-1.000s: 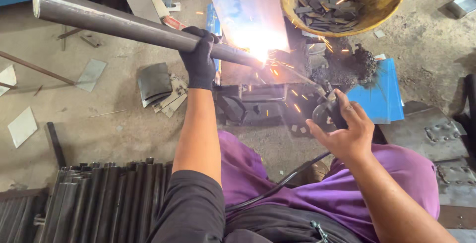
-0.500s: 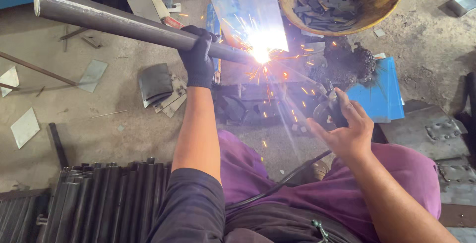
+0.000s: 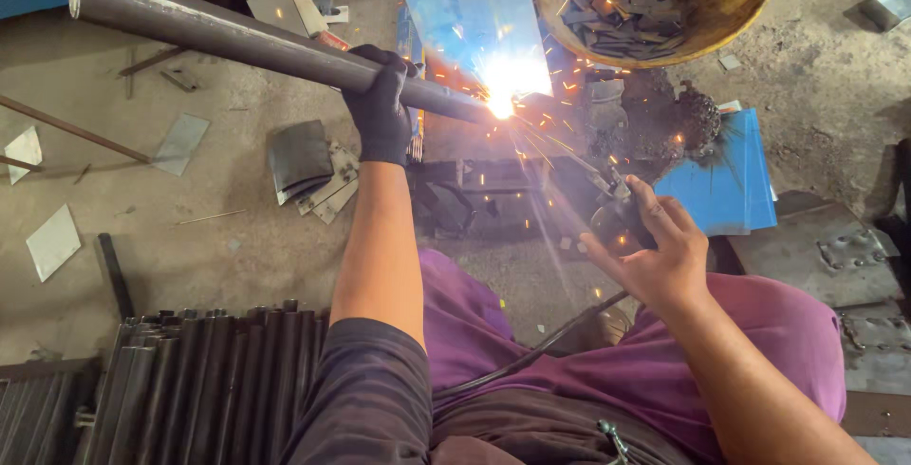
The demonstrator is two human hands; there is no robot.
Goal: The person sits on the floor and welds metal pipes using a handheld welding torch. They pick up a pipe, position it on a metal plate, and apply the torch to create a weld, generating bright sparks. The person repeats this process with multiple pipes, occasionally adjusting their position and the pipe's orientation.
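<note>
My left hand (image 3: 381,109), in a black glove, grips a long grey steel pipe (image 3: 218,33) that runs from the upper left down to a bright welding arc (image 3: 503,95). Sparks fly from the arc toward the lower right. My bare right hand (image 3: 655,251) holds a dark welding electrode holder (image 3: 617,209), its rod reaching up to the arc. A black cable (image 3: 541,346) trails from the holder over my purple-clad lap. The pipe's end rests on a dark metal workpiece below a shiny metal sheet (image 3: 470,5).
A yellow basin (image 3: 731,9) of small metal pieces sits at the top right. A blue panel (image 3: 726,176) lies right of the arc. A stack of dark steel pipes (image 3: 190,380) lies at the lower left. Flat metal offcuts (image 3: 304,157) lie scattered on the concrete floor.
The arc keeps burning and the spray of sparks has shifted. Both hands and the pipe stay almost where they were.
</note>
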